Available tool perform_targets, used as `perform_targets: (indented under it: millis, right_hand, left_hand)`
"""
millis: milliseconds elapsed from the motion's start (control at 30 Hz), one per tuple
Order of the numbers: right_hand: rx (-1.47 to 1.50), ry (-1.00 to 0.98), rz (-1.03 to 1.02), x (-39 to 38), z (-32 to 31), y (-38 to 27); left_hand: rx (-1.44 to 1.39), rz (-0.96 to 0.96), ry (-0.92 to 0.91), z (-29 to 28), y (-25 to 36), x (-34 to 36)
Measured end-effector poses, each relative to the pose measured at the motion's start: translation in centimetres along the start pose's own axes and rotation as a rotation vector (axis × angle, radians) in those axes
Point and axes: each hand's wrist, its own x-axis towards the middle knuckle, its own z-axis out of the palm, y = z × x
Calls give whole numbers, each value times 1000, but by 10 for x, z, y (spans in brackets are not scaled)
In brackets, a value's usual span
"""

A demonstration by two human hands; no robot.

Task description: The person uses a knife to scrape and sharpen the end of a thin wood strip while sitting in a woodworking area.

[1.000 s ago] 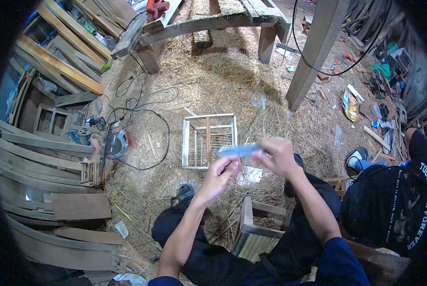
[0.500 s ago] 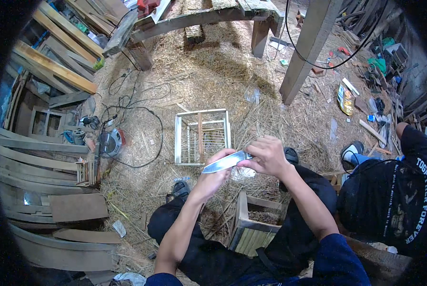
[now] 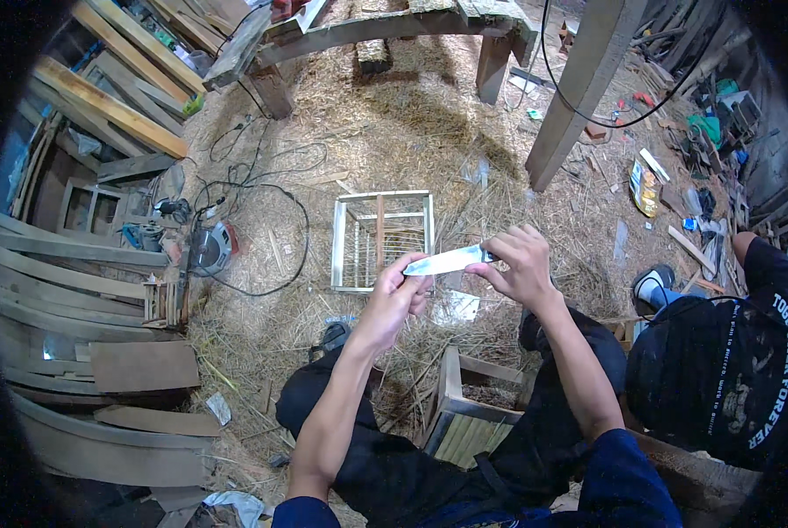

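Note:
A knife point(image 3: 451, 261) with a broad, shiny blade lies level in front of me, its tip pointing left. My right hand point(image 3: 521, 261) is closed round its dark handle, the thumb lying along the near side. My left hand point(image 3: 392, 304) is closed at the tip end, thumb and fingers against the blade and the other fingers curled below. Just beyond the hands, a small wooden cage point(image 3: 339, 246) with thin bars rests on the floor. Between my legs sits a wooden box frame point(image 3: 450, 378) with slats on its near side.
A circular saw point(image 3: 211, 248) and a tangled black cable point(image 3: 306, 231) lie at left, beside stacked boards point(image 3: 77, 282). A wooden bench point(image 3: 376, 28) and a post point(image 3: 579, 97) stand ahead. Another person point(image 3: 711, 370) sits close at right. Straw and shavings point(image 3: 394, 150) cover the floor.
Both hands and the knife have moved a little up and away from me. My left hand has shifted from under the blade to its tip. The whole view has tilted slightly.

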Motion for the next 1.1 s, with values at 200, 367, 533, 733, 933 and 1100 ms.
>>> perform_targets:
  millis: [200, 367, 533, 733, 933, 1100]
  right_hand:
    - [-40, -17, 5, 3, -5, -11]
    - [-72, 181, 105, -1, 0, 14]
    - [-95, 343, 561, 2, -36, 29]
    - [35, 178, 387, -3, -5, -14]
    - [974, -87, 765, 7, 15, -32]
    - [1091, -126, 809, 16, 25, -32]
  left_hand:
    - [-36, 14, -27, -7, -3, -6]
    - [75, -13, -36, -4, -1, -20]
    - [116, -88, 14, -24, -24, -36]
    - [103, -18, 156, -28, -18, -23]
    - [86, -26, 137, -13, -13, -11]
    - [104, -73, 58, -9, -19, -3]
